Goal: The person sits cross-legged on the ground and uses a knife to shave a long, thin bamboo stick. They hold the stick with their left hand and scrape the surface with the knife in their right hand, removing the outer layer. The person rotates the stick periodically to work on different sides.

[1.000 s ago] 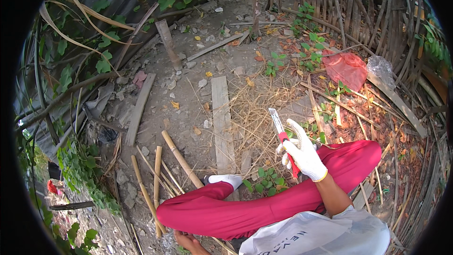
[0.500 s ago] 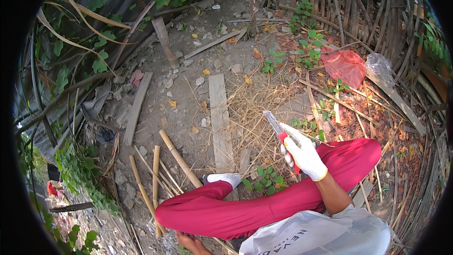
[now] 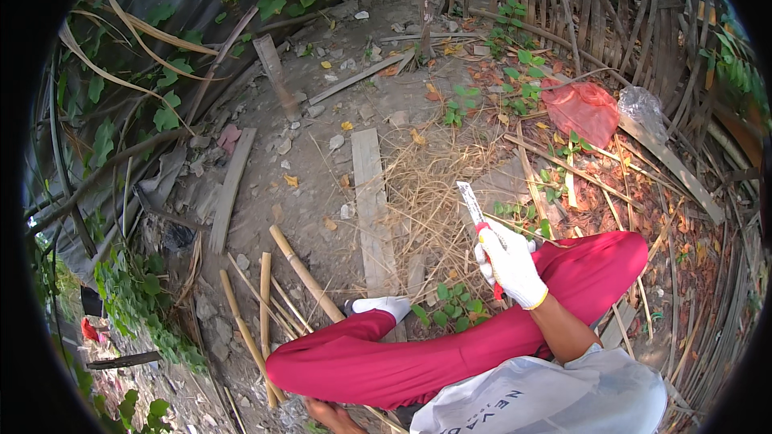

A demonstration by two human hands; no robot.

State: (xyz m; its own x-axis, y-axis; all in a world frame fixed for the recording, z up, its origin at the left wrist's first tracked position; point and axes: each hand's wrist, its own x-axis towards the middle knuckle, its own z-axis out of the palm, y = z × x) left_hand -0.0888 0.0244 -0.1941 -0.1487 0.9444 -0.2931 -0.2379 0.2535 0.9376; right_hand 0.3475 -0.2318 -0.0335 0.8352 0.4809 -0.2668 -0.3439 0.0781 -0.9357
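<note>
The knife [image 3: 477,221], pale blade on a red handle, points up toward eleven o'clock over the dry straw [image 3: 430,193], clenched in the white-gloved right hand [image 3: 509,265] above the red-trousered knee [image 3: 595,261]. The bamboo sticks [image 3: 273,305] at eight o'clock lie uncut and well apart from the blade, so the cutting looks not yet begun. The left hand [image 3: 382,305], gloved too, rests near the plank [image 3: 371,201]; its grip I cannot tell

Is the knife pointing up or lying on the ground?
Up: the red-handled knife is gripped in the white-gloved right hand, blade raised above the dry grass.
</note>
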